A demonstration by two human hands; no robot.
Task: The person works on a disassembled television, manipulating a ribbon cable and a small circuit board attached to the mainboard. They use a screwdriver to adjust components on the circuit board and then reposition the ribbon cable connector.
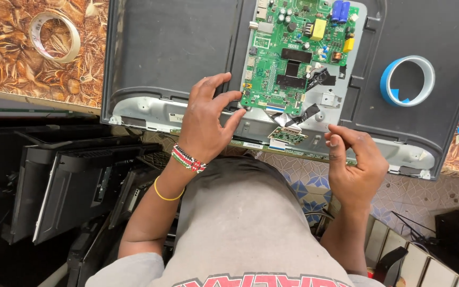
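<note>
A flat-screen set point(171, 48) lies face down on the patterned table point(6, 58), its dark back open and its lower metal frame point(150, 109) bare. On it sits the green circuit board point(293, 53), the thing being worked on, just above the near edge. The left hand point(205, 119) spreads wide, fingertips touching the board's lower left corner. The right hand point(354, 159) is curled narrow with thumb and fingers pinched, holding nothing I can make out, near the small green strip board point(288, 136) and its flat ribbon cable point(280, 118). It looks like a connector step; the next move would call for a fine grip. No container holds anything here: only a blue tape roll point(407, 81) and a pale tape roll point(54, 37), both lying flat.
</note>
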